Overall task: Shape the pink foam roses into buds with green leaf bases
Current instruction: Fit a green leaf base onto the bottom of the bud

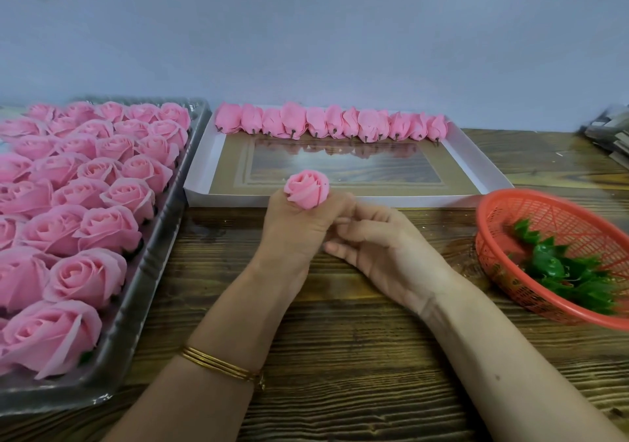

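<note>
My left hand (299,227) grips a pink foam rose (307,188) squeezed into a tight bud, its top poking up above my curled fingers. My right hand (377,247) sits just to the right, its fingertips touching the left hand under the bud; what they pinch is hidden. A clear plastic tray (149,264) on the left holds several open pink roses (98,227). A row of several shaped buds (332,125) lies along the far edge of a white shallow box (360,200). Green leaf bases (571,268) lie in a red basket (503,210) at the right.
The work surface is a dark wooden table (340,356). A pale wall (306,33) rises right behind the trays. A blurred stack of grey items (609,135) sits at the far right edge.
</note>
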Tool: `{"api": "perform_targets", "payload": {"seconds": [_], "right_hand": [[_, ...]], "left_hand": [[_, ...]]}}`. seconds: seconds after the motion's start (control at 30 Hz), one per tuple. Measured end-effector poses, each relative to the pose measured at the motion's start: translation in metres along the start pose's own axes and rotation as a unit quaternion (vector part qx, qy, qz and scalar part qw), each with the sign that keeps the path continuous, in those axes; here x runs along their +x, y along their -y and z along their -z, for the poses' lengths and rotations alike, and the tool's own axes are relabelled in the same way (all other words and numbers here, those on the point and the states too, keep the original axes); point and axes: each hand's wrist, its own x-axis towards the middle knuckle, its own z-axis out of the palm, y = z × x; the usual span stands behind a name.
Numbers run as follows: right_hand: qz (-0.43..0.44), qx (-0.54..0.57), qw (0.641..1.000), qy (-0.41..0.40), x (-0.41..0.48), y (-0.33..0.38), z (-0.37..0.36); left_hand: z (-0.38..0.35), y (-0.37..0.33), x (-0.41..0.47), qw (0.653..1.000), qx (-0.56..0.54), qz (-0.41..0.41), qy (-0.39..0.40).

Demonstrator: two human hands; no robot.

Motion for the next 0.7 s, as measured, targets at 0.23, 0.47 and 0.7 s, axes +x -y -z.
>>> {"api": "perform_targets", "payload": {"seconds": [0.23,0.47,0.7], "right_hand": [[-0.014,0.062,0.998,0.02,-0.0021,-0.0043,-0.0078],[-0.017,0.099,0.995,0.024,-0.0009,-0.0057,-0.0087],[-0.015,0.089,0.996,0.025,0.0018,-0.0077,-0.0049]], "left_hand": [[-0.0013,0.0016,0.0001,1.0,-0.015,0.017,0.014],[-0.0016,0.0032,-0.0012,0.998,-0.016,0.009,0.054],[-0.0009,0.0053,-0.001,0.998,0.006,-0.008,0.065]]}}
